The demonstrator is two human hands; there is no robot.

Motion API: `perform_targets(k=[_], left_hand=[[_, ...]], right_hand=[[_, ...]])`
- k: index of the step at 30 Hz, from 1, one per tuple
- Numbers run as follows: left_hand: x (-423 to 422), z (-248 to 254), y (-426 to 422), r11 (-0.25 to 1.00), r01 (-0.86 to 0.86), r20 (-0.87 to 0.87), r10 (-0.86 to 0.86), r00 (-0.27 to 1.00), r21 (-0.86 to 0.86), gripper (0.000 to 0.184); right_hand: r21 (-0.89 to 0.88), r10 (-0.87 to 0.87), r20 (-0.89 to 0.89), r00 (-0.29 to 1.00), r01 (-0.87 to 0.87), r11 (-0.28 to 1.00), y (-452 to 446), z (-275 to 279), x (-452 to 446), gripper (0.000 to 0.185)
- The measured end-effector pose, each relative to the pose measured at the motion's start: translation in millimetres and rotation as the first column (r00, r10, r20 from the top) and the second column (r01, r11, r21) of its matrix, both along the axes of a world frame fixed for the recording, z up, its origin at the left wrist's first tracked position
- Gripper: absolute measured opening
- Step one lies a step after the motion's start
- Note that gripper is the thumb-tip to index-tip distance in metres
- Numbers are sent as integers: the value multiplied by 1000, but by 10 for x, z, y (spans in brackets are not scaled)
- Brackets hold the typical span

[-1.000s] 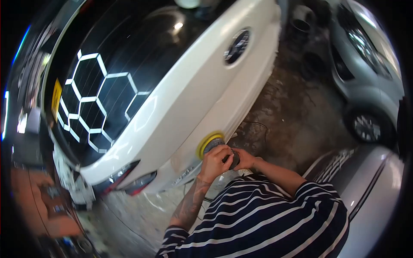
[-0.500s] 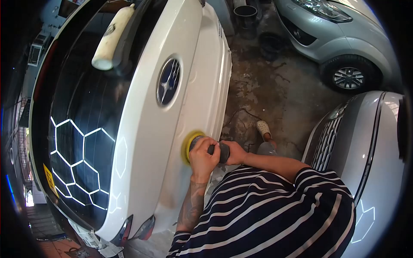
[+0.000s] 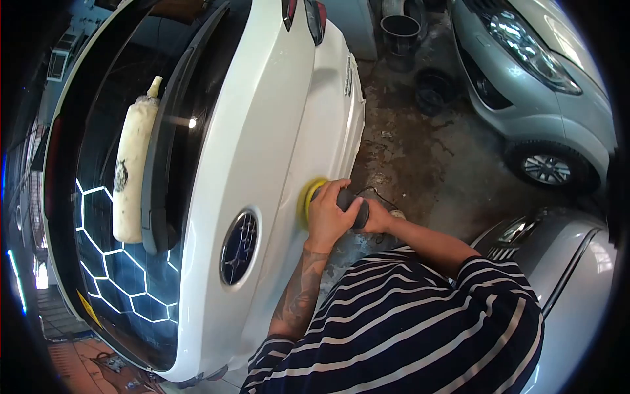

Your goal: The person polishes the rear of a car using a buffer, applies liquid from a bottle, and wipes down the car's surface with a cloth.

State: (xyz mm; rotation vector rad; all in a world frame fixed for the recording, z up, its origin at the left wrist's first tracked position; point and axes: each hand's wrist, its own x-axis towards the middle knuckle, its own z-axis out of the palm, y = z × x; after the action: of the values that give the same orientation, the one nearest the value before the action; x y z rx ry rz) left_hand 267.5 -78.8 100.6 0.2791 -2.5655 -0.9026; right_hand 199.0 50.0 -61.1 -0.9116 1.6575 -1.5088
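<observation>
A dark polisher [image 3: 355, 209] with a round yellow pad [image 3: 306, 205] is pressed against the lower tailgate of a white car [image 3: 275, 85]. My left hand [image 3: 331, 213] wraps over the head of the polisher, just behind the pad. Farther back, my right hand [image 3: 377, 218] grips the body; its fingers are partly hidden. The pad's edge looks blurred. An oval star emblem [image 3: 239, 249] sits on the tailgate, to the left of and below the polisher in view. A cream squeeze bottle [image 3: 134, 171] rests on the rear window against the wiper [image 3: 161, 151].
Behind and to the right stand a silver car [image 3: 525, 85] and a grey car [image 3: 571, 315], close to my right arm. Black buckets [image 3: 400, 33] are on the wet, stained floor [image 3: 420, 151]. A thin cord [image 3: 380, 195] runs near the polisher.
Both hands and the polisher have moved along the tailgate, past the emblem toward the far taillight. My view has shifted with them, so the emblem and bottle appear lower.
</observation>
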Motion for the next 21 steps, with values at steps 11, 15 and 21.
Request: perform_targets(k=[11, 15, 21], left_hand=[[414, -287, -37, 995, -71, -190, 83, 978, 68, 25], [221, -336, 0, 998, -42, -125, 47, 991, 40, 23], [-654, -607, -4, 998, -67, -114, 65, 991, -18, 23]], right_hand=[[-29, 221, -17, 975, -221, 975, -149, -131, 98, 73], [53, 288, 50, 956, -290, 956, -87, -232, -62, 71], [-56, 321, 13, 947, -320, 946, -223, -490, -1016, 56]])
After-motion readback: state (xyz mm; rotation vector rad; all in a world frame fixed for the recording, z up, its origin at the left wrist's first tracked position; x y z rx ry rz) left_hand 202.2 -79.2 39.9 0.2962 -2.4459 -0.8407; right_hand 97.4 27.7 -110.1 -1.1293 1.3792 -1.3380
